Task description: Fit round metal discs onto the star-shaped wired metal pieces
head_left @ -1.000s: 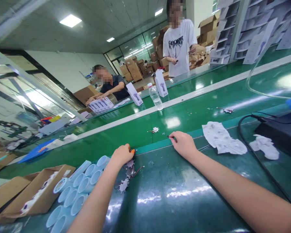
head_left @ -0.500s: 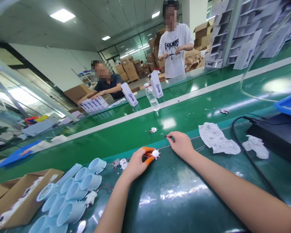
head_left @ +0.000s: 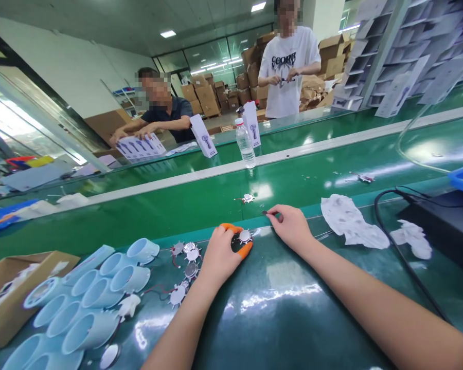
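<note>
My left hand (head_left: 223, 254), with orange covers on its fingertips, is closed around a small round metal part (head_left: 245, 236) with short tabs round its rim. The part sits between thumb and forefinger just above the bench. To the right, my right hand (head_left: 291, 224) pinches a tiny dark piece (head_left: 265, 212) near the bench's far edge; it is too small to name. Beside my left wrist lie several similar round parts (head_left: 177, 295), some with thin red wires. Another tabbed part (head_left: 248, 198) rests on the green belt beyond my hands.
Light-blue plastic cups (head_left: 94, 329) cluster at left beside a cardboard box (head_left: 27, 303). Crumpled white paper (head_left: 351, 221) and a black cable (head_left: 399, 257) lie at right. A water bottle (head_left: 246, 146) stands across the belt, where two people (head_left: 289, 67) work among white printed boxes (head_left: 203, 136).
My view has shifted, bringing more round parts beside my left wrist into sight. The left thumb and forefinger have spread slightly around the metal part. My right hand keeps its pinch.
</note>
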The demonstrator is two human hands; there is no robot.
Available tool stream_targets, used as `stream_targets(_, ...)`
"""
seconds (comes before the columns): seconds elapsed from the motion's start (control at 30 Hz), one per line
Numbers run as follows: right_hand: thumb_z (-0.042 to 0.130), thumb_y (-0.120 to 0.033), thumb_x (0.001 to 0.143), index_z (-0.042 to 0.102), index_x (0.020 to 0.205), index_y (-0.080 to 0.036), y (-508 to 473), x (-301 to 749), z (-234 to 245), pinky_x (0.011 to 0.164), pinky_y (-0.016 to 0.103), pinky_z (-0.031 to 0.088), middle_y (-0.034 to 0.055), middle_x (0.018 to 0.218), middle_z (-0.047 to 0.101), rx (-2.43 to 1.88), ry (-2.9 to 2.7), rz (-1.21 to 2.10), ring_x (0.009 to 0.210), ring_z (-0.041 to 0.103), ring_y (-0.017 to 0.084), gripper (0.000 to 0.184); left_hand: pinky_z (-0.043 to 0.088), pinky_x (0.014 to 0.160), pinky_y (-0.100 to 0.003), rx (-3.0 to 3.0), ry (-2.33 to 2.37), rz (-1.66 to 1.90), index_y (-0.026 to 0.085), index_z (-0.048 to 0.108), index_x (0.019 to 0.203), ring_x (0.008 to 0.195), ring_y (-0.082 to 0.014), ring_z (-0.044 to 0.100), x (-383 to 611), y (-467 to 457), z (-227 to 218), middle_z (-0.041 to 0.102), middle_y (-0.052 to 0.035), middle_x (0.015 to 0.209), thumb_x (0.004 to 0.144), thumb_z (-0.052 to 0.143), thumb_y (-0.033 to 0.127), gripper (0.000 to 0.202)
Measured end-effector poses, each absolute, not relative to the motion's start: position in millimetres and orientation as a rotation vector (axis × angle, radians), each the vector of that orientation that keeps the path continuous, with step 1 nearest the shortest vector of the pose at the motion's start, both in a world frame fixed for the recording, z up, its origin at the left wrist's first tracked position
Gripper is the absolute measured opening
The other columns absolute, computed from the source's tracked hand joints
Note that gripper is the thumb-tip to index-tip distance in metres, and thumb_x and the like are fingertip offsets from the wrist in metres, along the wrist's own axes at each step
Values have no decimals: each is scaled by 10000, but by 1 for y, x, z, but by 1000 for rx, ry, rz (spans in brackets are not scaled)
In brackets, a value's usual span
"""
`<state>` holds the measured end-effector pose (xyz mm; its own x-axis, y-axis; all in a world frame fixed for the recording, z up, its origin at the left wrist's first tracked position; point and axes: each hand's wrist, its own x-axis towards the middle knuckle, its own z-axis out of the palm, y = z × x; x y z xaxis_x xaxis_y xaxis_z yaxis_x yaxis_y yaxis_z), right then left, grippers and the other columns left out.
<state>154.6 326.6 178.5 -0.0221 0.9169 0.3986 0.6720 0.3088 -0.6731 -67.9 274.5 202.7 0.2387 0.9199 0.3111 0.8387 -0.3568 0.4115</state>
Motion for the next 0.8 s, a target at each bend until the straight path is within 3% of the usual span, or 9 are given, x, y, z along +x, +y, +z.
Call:
stream_targets(0.33, 642, -255, 880, 761, 885, -239, 327, 156, 177, 678, 298, 463, 13, 789, 753, -1419, -1738, 380, 648, 649, 177, 120, 575, 826, -351, 2094, 1427, 1145, 242, 662, 1187, 868, -179, 672, -54, 251, 224, 720, -34, 1025, 837, 774, 272, 369)
stream_targets(0.53, 637, -259, 877, 758, 875, -240, 328, 156, 178, 678, 298, 470, 11, 785, 750, -1417, -1745, 369, 646, 648, 177, 123, 600, 858, -360, 1823, 1273, 1244, 232, 699, 1182, 909, -190, 683, -52, 246, 225, 728, -76, 1111, 793, 820, 299, 412)
stream_targets(0.8, 637, -265, 877, 762, 865, -233, 327, 156, 178, 658, 299, 457, 14, 746, 743, -1414, -1740, 360, 632, 645, 181, 130, 612, 884, -348, 1604, 1111, 1329, 204, 716, 1132, 929, -192, 703, -50, 246, 228, 744, -82, 1089, 709, 885, 251, 458)
